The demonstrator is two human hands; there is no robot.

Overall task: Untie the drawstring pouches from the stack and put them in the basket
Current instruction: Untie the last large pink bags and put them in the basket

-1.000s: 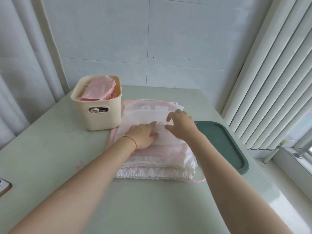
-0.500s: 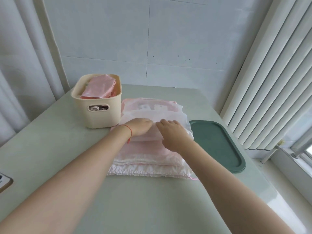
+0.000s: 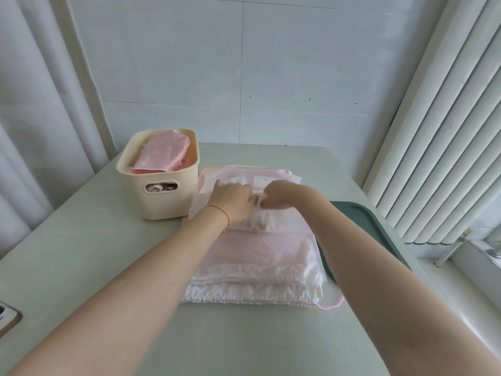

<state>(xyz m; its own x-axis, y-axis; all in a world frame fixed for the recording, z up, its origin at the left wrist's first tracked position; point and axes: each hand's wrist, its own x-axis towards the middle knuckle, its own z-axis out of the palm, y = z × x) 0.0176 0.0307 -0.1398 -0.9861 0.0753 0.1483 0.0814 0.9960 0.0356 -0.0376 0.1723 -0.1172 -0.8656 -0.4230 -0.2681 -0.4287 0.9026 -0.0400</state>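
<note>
Drawstring pouches, pale pink and white, lie stacked flat at table centre with gathered hems at 6 o'clock and a pink cord loop trailing off the near right corner. Left hand and right hand meet atop the stack, fingers curled, pinching the top pouch. Basket touches the stack at 10 o'clock, holding pink fabric; green tray lies at 3 o'clock, bare table at 9 and 6 o'clock.
</note>
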